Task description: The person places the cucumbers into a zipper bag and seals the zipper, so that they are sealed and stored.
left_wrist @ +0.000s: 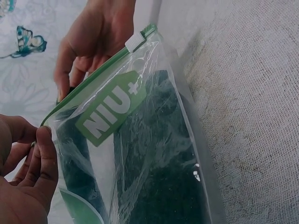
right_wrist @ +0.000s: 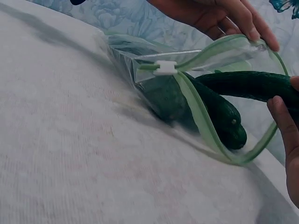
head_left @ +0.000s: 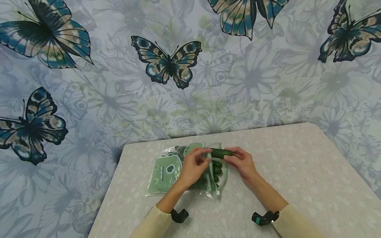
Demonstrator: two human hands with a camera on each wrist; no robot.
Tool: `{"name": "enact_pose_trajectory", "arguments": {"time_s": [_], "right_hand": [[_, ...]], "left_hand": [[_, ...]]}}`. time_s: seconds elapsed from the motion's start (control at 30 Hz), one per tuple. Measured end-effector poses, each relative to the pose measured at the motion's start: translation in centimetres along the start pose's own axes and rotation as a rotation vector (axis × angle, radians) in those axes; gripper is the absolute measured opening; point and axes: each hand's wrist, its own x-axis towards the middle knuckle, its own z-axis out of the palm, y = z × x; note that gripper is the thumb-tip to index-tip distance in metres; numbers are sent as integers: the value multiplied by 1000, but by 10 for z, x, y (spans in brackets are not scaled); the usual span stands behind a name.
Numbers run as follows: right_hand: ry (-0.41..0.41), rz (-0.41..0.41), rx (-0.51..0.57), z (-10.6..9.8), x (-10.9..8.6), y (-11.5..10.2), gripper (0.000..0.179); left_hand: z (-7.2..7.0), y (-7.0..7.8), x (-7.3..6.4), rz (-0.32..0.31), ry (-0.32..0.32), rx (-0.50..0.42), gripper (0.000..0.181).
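A clear zip bag [head_left: 165, 177] with green printing and a green zip edge lies on the table, its mouth facing right. Several dark green cucumbers [right_wrist: 224, 114] are inside, their ends showing at the opening. My left hand [head_left: 193, 167] pinches the upper rim of the mouth between thumb and fingers, as the left wrist view [left_wrist: 35, 163] also shows. My right hand [head_left: 242, 162] grips the outer end of one cucumber [head_left: 221, 153], which lies partly through the mouth. The white slider [right_wrist: 165, 67] sits at the near end of the zip.
A pale patterned cloth covers the table [head_left: 297, 172]. Behind it hangs a backdrop [head_left: 238, 82] printed with flowers and butterflies. Black wrist cameras [head_left: 265, 218] are strapped over the cream sleeves [head_left: 297, 221].
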Motion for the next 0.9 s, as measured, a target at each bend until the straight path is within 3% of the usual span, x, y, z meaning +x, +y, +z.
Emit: {"name": "enact_pose_trajectory", "arguments": {"time_s": [0.2,0.43,0.73,0.9], "right_hand": [[-14,-21,20,12,3,2,37],[-70,-45,-36,26,10,15,43],[-50,-86,-243,34,19,17,39],[-37,-100,-285,35,22,16,38]], "left_hand": [[2,2,1,22,-3,-17,32],[3,3,0,25,0,-25,32],[4,-2,-1,28,2,-34,32],[2,-3,1,19,-2,-15,32]]}}
